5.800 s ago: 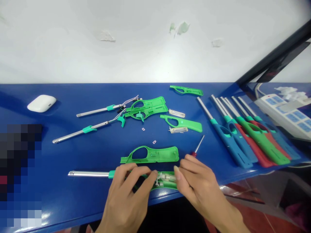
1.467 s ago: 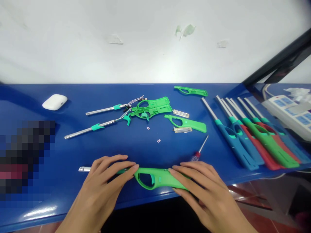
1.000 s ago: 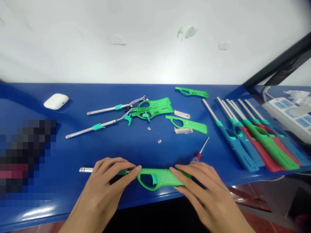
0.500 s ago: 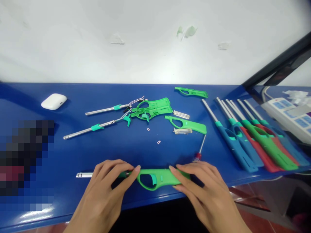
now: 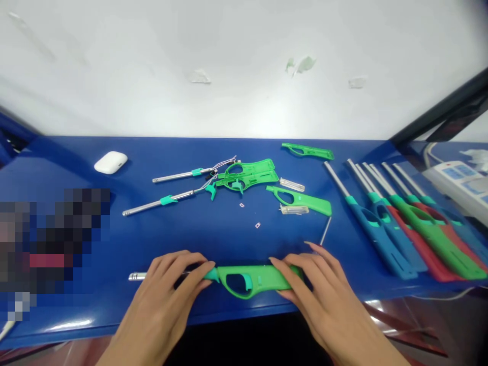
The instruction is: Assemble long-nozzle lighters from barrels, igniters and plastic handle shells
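Observation:
A green long-necked lighter [image 5: 251, 277] lies along the near edge of the blue table [image 5: 229, 234], its metal tube pointing left. My left hand [image 5: 168, 295] covers the tube where it meets the teal collar, fingers curled over it. My right hand [image 5: 320, 290] presses on the rear of the green handle, fingers bent down onto it. A small screwdriver [image 5: 325, 232] lies just beyond my right hand, its handle hidden behind my fingers.
Opened green shells [image 5: 249, 175] and two loose metal tubes [image 5: 168, 200] lie mid-table, with further green shell halves [image 5: 305, 201] and clear fuel tanks [image 5: 293, 209]. Several whole lighters [image 5: 404, 223] are lined up at the right. A white earbud case [image 5: 110, 162] sits far left, a power strip [image 5: 461, 183] far right.
Early on the lighter lay open with a separate green shell beside it; now the shell is on and both hands press it. Over the last second the hands barely shift; the view drifts.

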`<action>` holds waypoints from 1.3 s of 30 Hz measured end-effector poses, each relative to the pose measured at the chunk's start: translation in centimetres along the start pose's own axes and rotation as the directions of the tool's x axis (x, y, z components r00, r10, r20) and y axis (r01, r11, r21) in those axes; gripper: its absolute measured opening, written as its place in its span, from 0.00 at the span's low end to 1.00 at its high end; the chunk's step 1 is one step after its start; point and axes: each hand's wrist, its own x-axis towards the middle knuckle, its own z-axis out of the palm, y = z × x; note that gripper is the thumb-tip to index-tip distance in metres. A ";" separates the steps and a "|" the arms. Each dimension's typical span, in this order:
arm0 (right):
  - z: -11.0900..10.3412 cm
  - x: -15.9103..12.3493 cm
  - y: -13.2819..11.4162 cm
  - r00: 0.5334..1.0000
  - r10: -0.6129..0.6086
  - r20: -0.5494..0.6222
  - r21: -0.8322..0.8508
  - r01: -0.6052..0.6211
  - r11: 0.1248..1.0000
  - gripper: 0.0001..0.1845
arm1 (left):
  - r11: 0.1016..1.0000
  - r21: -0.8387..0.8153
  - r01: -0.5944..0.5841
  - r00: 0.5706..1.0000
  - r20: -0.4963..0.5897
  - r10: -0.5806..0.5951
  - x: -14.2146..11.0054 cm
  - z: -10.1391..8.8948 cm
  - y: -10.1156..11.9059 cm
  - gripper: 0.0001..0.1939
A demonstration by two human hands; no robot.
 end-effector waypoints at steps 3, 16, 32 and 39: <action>-0.1 -0.3 0.3 1.000 -0.002 0.027 0.006 0.002 1.000 0.20 | 1.000 0.015 -0.022 0.999 0.025 0.022 0.1 -0.1 0.6 0.14; -2.3 -1.3 1.2 0.976 0.005 0.217 0.075 -0.022 0.997 0.28 | 0.994 -0.086 -0.068 0.995 0.071 0.075 -0.2 -0.6 1.0 0.27; -2.4 0.8 1.0 0.987 0.157 -0.025 0.435 -0.131 0.891 0.23 | 0.998 -0.008 -0.067 0.998 0.007 0.067 -0.6 -0.5 0.1 0.18; -1.3 0.7 1.3 0.989 0.125 -0.077 0.431 -0.080 0.899 0.18 | 0.999 0.027 -0.030 0.997 -0.068 0.031 -2.1 0.4 -0.6 0.16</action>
